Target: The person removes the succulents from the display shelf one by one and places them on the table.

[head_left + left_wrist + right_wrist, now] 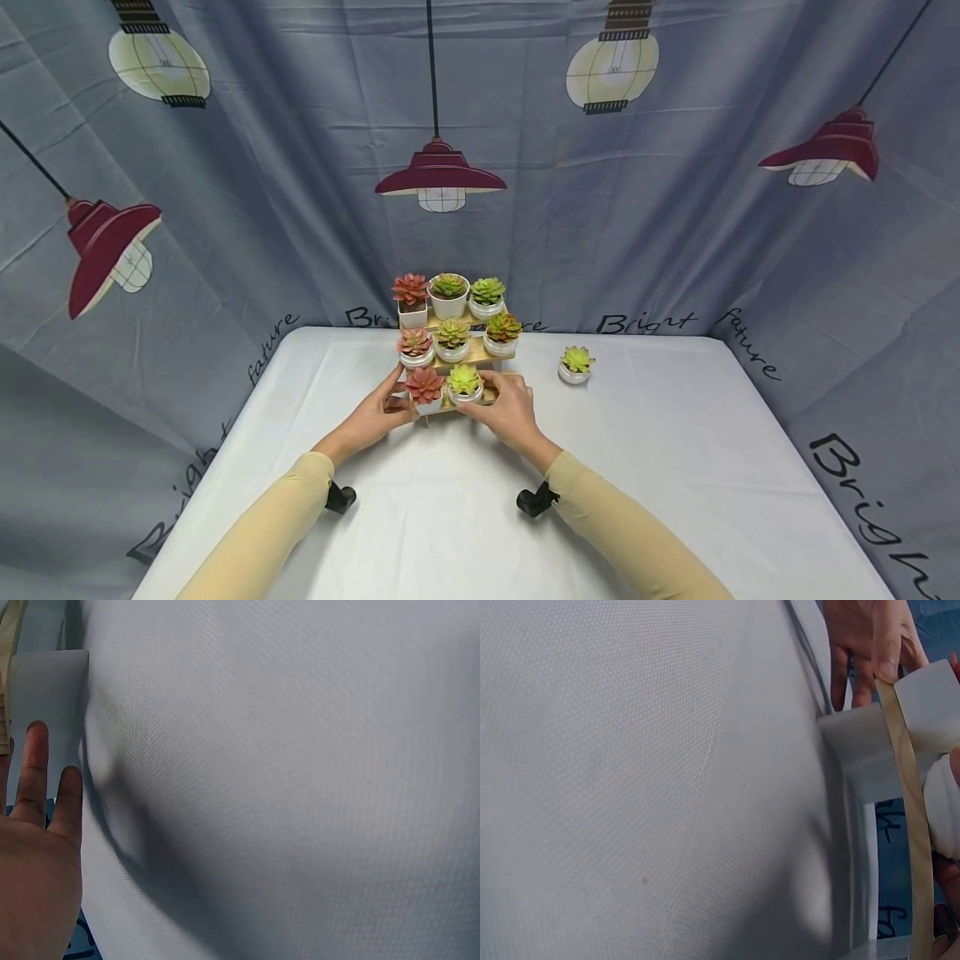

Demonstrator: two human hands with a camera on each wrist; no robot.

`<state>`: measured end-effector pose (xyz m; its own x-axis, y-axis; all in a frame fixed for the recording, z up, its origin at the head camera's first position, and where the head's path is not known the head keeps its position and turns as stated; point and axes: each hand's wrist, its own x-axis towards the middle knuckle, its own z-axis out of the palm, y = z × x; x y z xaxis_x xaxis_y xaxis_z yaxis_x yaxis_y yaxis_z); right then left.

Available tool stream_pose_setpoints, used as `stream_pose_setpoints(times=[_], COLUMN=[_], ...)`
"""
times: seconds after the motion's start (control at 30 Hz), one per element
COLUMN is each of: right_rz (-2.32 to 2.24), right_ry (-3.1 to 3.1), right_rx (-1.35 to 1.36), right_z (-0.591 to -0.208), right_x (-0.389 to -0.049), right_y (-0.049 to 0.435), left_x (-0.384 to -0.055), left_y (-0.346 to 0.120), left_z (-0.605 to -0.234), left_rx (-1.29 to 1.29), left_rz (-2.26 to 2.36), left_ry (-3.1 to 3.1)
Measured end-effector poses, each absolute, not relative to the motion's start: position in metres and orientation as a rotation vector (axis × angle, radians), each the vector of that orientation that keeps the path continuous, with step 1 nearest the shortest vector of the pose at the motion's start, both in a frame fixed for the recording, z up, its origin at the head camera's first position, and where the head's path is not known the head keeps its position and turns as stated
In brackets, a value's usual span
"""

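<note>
A three-tier plant stand [491, 360] with wooden boards and white supports holds small succulents in white pots. My left hand [378, 412] holds the left end of its lowest board, the thumb at the front corner and the fingers beside the white support [52, 690]. On that board, a red succulent [425, 386] in a white pot sits near the left hand. To its right is a yellow-green potted succulent [465, 381]. My right hand [512, 408] grips this pot between thumb and fingers. The right wrist view shows the board's edge [911, 780]; most of the right hand is out of frame there.
Another yellow-green potted succulent [576, 364] stands on the white table [637, 467], right of the stand. Middle and top tiers carry several potted succulents, including a red one [410, 290] at upper left. A grey-blue printed curtain [525, 233] hangs close behind the stand.
</note>
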<state>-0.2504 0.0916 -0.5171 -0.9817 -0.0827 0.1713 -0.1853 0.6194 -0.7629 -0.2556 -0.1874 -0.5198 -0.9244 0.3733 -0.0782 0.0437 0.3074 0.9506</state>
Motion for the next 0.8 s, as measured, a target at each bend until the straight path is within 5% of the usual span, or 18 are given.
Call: stream_pose_setpoints(times=[0.8], right_rz=[1.459], right_ry=[-2.647], right_rx=[0.174], right_z=[-0.509], right_x=[-0.235], right_y=[0.124], left_x=[-0.258], left_y=[-0.188], left_z=[-0.524], left_rx=[0.369], left_rz=[1.657], left_ry=[2.287])
